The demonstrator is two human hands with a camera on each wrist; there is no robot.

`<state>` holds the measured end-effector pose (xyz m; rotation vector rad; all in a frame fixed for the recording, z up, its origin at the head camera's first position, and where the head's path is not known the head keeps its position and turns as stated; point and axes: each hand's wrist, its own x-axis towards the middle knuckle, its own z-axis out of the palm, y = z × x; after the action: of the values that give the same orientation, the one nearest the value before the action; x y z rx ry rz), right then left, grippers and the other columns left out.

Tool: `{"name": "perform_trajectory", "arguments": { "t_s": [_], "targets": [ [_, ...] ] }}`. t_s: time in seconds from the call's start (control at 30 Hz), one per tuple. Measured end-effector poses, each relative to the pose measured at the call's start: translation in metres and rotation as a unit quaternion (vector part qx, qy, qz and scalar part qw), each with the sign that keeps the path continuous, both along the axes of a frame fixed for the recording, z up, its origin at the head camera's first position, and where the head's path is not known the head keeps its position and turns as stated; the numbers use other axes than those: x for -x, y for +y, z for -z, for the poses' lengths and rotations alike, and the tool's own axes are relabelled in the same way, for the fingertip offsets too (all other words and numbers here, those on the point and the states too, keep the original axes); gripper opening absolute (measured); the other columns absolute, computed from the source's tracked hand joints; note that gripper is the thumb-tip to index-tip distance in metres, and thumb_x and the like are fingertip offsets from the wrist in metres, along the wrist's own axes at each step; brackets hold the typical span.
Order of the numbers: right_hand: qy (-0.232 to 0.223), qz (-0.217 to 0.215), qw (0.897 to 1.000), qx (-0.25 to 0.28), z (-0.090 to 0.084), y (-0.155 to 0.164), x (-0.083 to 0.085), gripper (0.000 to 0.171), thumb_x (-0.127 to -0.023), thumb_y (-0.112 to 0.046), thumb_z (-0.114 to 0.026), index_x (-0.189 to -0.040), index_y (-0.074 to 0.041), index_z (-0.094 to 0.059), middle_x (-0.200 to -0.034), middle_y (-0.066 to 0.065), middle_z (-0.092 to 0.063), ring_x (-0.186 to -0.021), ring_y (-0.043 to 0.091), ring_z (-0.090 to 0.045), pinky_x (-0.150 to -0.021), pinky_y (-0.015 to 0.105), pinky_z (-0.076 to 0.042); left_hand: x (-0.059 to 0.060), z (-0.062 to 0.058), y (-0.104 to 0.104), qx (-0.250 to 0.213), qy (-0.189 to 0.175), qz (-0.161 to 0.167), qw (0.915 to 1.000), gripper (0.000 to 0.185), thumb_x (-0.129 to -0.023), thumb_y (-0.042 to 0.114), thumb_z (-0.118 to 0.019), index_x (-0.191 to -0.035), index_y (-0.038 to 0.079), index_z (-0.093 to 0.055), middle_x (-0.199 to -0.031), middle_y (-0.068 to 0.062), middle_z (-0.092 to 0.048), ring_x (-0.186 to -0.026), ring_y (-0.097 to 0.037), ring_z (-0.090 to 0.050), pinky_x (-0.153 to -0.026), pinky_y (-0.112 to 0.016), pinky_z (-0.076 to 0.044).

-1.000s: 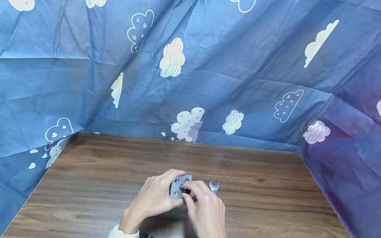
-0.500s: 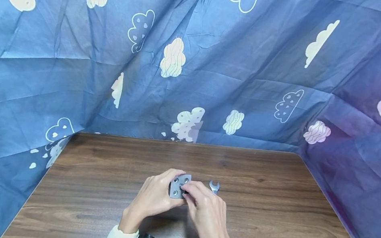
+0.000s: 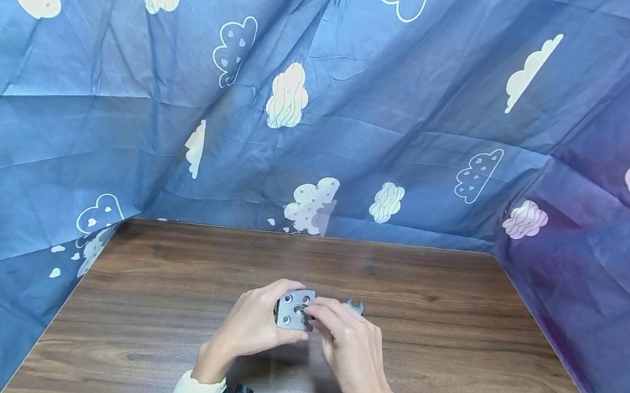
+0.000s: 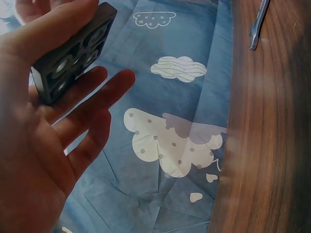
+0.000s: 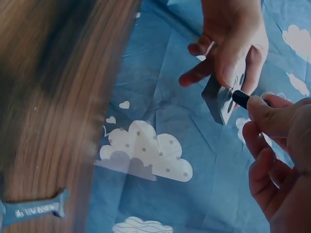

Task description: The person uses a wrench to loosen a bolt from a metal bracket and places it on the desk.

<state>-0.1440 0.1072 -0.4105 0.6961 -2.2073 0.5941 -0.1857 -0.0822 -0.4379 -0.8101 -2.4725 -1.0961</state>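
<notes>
Four round holes show on the face of a small grey metal block (image 3: 294,309), which is held above the wooden table (image 3: 450,350), near its front middle. The left hand (image 3: 251,325) grips the block by its edges, thumb on one side and fingers behind it. The right hand (image 3: 351,346) pinches a small black screw (image 5: 240,97) between thumb and fingertips, its end touching the block's face. A wrench (image 3: 355,305) lies flat on the table just beyond the right hand. Blue cloth with clouds (image 3: 328,104) hangs behind.

A makeshift recording booth: cloud-print cloth (image 3: 330,91) curtains a wooden table (image 3: 450,350).
</notes>
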Motion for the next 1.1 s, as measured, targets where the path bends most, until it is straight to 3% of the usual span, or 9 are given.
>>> {"name": "perform_trajectory", "arguments": {
  "t_s": [0.17,0.3,0.4,0.53,0.63,0.7,0.83,1.1],
  "targets": [
    [-0.065,-0.005,0.994,0.086,0.0,0.003,0.002,0.032,-0.073,0.001,-0.082,-0.099,-0.015,-0.075,-0.095,-0.006,-0.073,-0.076,0.006,-0.068,-0.064,0.017,-0.052,0.0,-0.001,0.0,-0.001,-0.012,0.001,0.9999,0.072,-0.062,0.04,-0.092,-0.125,0.021,-0.063,-0.107,0.008,-0.071,-0.077,-0.003,-0.061,-0.067,-0.024,-0.048],
    [-0.146,-0.01,0.974,0.173,0.0,0.003,0.003,0.034,-0.075,0.001,-0.081,-0.105,-0.011,-0.072,-0.092,-0.002,-0.073,-0.067,0.002,-0.061,-0.058,0.017,-0.05,-0.001,-0.001,0.0,0.001,-0.012,-0.003,0.9999,0.071,-0.062,0.04,-0.092,-0.124,0.023,-0.063,-0.105,0.009,-0.07,-0.075,-0.003,-0.059,-0.066,-0.023,-0.047],
    [-0.226,-0.02,0.943,0.245,0.0,0.004,0.004,0.037,-0.078,0.001,-0.079,-0.112,-0.009,-0.068,-0.094,0.004,-0.073,-0.063,0.006,-0.062,-0.056,0.023,-0.052,-0.001,0.0,0.0,0.003,-0.013,-0.006,0.9999,0.071,-0.062,0.04,-0.092,-0.124,0.023,-0.062,-0.104,0.01,-0.07,-0.074,-0.002,-0.058,-0.066,-0.023,-0.046],
    [-0.323,-0.05,0.881,0.342,0.001,0.008,0.008,0.038,-0.085,0.004,-0.071,-0.12,-0.004,-0.059,-0.099,0.014,-0.072,-0.064,0.013,-0.066,-0.06,0.027,-0.056,0.0,0.0,0.0,0.008,-0.019,-0.003,0.9998,0.072,-0.062,0.041,-0.091,-0.126,0.021,-0.062,-0.104,0.01,-0.07,-0.073,-0.002,-0.057,-0.065,-0.022,-0.045],
    [-0.372,-0.056,0.844,0.382,0.002,0.013,0.012,0.036,-0.09,0.001,-0.067,-0.123,-0.003,-0.055,-0.101,0.019,-0.071,-0.065,0.012,-0.067,-0.054,0.025,-0.052,-0.001,0.0,-0.001,0.01,-0.025,-0.002,0.9996,0.074,-0.063,0.042,-0.09,-0.128,0.021,-0.062,-0.104,0.01,-0.07,-0.072,-0.002,-0.056,-0.064,-0.022,-0.045],
    [-0.399,-0.052,0.826,0.395,0.003,0.017,0.015,0.034,-0.092,-0.002,-0.065,-0.124,-0.005,-0.054,-0.101,0.02,-0.071,-0.065,0.011,-0.066,-0.048,0.023,-0.046,-0.001,0.0,-0.001,0.013,-0.029,-0.002,0.9995,0.075,-0.063,0.043,-0.09,-0.128,0.022,-0.061,-0.104,0.011,-0.069,-0.072,-0.002,-0.056,-0.064,-0.022,-0.044],
    [-0.448,-0.041,0.804,0.388,0.012,0.024,0.023,0.032,-0.093,-0.007,-0.065,-0.124,-0.008,-0.054,-0.102,0.019,-0.072,-0.064,0.01,-0.065,-0.043,0.023,-0.038,-0.001,0.003,-0.002,0.023,-0.037,-0.004,0.999,0.074,-0.064,0.046,-0.089,-0.128,0.022,-0.061,-0.105,0.011,-0.069,-0.073,-0.002,-0.056,-0.064,-0.022,-0.044],
    [-0.514,-0.022,0.792,0.329,0.039,0.036,0.043,0.038,-0.088,-0.011,-0.071,-0.121,-0.003,-0.054,-0.078,0.007,-0.072,-0.061,0.014,-0.062,-0.043,0.023,-0.037,0.002,0.028,-0.001,0.081,-0.097,-0.005,0.992,0.072,-0.067,0.053,-0.085,-0.128,0.025,-0.06,-0.092,0.013,-0.065,-0.069,-0.002,-0.053,-0.061,-0.022,-0.043]
  ]
}}
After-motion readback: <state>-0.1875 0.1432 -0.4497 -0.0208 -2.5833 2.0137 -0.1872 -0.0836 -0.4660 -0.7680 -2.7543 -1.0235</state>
